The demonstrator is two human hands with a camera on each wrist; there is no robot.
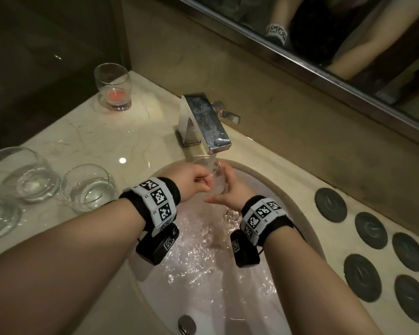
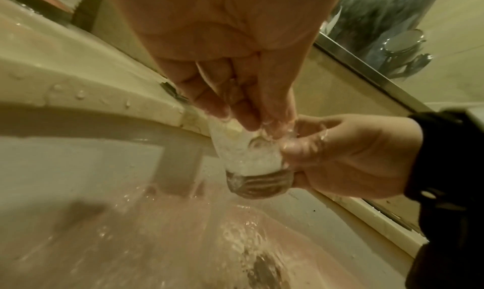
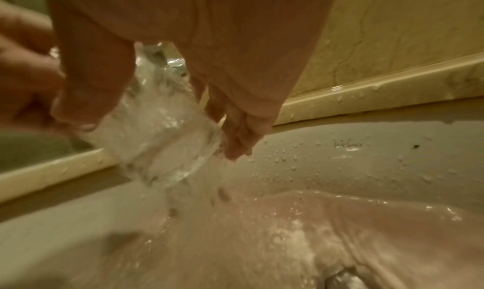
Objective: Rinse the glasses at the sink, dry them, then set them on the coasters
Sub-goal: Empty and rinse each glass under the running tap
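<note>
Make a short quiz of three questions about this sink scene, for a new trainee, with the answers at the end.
1. True or false: water runs from the faucet onto the glass held over the sink.
2. Which hand grips the glass body from the side? A) left hand B) right hand
3. Fill in: the dark round coasters lie on the counter to the ____ of the sink.

Key:
1. True.
2. B; in the left wrist view the left hand's fingers reach in at the rim.
3. Right; all five are bare.
</note>
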